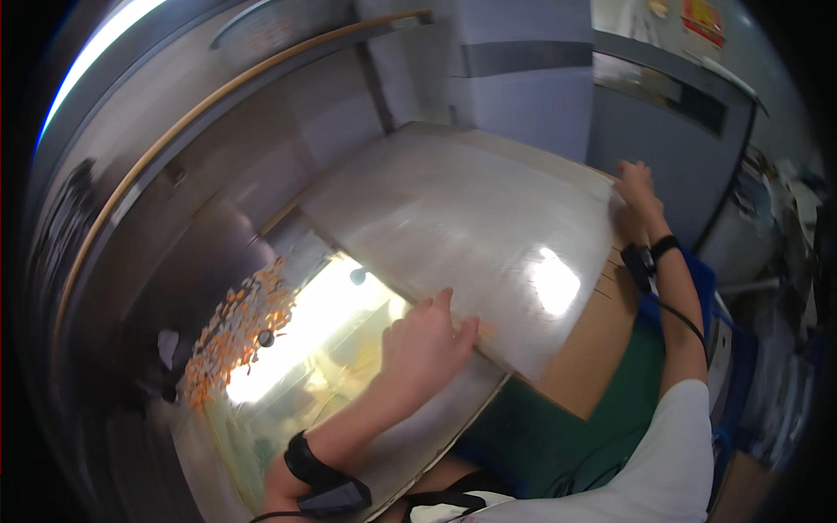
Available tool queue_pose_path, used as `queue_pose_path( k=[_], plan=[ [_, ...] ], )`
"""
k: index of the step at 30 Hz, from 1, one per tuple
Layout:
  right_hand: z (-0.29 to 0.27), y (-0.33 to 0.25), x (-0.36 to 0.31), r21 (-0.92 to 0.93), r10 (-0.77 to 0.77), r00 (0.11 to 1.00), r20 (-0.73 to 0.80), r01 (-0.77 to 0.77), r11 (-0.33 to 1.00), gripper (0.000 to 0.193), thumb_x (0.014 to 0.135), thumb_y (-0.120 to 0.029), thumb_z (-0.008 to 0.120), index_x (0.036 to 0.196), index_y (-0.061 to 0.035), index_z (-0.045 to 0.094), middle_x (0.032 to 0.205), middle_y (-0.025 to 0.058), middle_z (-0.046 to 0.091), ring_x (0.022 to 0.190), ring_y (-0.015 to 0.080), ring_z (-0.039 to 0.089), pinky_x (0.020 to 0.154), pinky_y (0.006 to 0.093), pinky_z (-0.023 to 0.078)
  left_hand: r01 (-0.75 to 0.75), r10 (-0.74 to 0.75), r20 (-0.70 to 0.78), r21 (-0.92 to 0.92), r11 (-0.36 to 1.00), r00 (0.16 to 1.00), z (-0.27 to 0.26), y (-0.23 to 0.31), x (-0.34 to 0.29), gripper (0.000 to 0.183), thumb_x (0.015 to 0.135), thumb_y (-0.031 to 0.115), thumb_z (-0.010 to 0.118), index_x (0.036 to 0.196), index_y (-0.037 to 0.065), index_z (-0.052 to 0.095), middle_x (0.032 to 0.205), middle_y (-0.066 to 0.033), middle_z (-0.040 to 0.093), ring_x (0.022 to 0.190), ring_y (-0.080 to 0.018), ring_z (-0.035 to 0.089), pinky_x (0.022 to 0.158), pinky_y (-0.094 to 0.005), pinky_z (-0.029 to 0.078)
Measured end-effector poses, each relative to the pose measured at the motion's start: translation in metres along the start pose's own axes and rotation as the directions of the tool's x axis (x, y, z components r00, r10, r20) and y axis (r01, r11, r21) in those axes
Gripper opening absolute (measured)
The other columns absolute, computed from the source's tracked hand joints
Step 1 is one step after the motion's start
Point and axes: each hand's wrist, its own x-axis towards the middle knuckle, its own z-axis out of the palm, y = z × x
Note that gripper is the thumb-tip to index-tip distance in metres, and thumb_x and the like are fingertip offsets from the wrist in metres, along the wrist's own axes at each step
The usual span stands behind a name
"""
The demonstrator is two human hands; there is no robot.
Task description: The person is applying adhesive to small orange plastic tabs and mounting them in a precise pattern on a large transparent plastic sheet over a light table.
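A large, shiny, translucent grey plastic sheet (453, 205) lies across the work surface. Its right part lies over brown cardboard (593, 353). At the sheet's far right corner, my right hand (639, 187) is closed on the edge, fingers bent. My left hand (423, 349) is above the sheet's near left edge, thumb and index finger apart, with nothing visible between them; its other fingers are curled and slightly blurred. Left of that hand, a brightly lit glass panel (349, 340) is set in the metal table (453, 405). Both wrists wear black straps with small devices.
Many small orange and whitish pieces (240, 331) lie heaped left of the lit panel. A rail (187, 118) runs along the back left. Green floor (532, 436) shows at the near right. Blue bins (697, 279) and clutter stand beside my right arm, near a grey cabinet (671, 131).
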Motion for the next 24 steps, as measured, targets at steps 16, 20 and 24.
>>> queue_pose_path(
  k=[16, 20, 24],
  plan=[
    [-0.199, -0.239, -0.073, 0.378, -0.630, 0.531, -0.566, 0.847, 0.374, 0.040, 0.066, 0.007, 0.052, 0.104, -0.0031, 0.050, 0.109, 0.0118, 0.047, 0.106, 0.0273, 0.044, 0.090, 0.0345, 0.034, 0.877, -0.082, -0.916, 0.399, -0.269, 0.392, -0.272, -0.152, -0.305, 0.050, 0.078, 0.029, 0.054, 0.120, 0.003, 0.042, 0.123, -0.0193, 0.041, 0.119, -0.0354, 0.031, 0.097, -0.0424, 0.027],
    [-0.214, -0.276, -0.109, 0.455, -0.694, 0.438, -0.572, 0.873, 0.176, 0.041, 0.062, 0.007, 0.055, 0.101, -0.0044, 0.051, 0.107, 0.0117, 0.047, 0.104, 0.0275, 0.044, 0.089, 0.0341, 0.035, 0.939, -0.432, -0.838, 0.339, 0.062, 0.332, -0.289, -0.151, -0.383, 0.035, 0.079, 0.024, 0.052, 0.108, 0.005, 0.054, 0.112, -0.0186, 0.051, 0.106, -0.0323, 0.047, 0.089, -0.0359, 0.037],
    [-0.218, -0.289, -0.133, 0.491, -0.751, 0.375, -0.543, 0.868, 0.078, 0.039, 0.061, 0.007, 0.057, 0.098, -0.0042, 0.051, 0.103, 0.0115, 0.047, 0.100, 0.0277, 0.046, 0.085, 0.0343, 0.037, 0.973, -0.444, -0.867, 0.183, 0.138, 0.226, -0.289, -0.132, -0.355, 0.024, 0.077, 0.023, 0.055, 0.095, 0.010, 0.063, 0.095, -0.0146, 0.060, 0.088, -0.0283, 0.057, 0.077, -0.0345, 0.044]
  ],
)
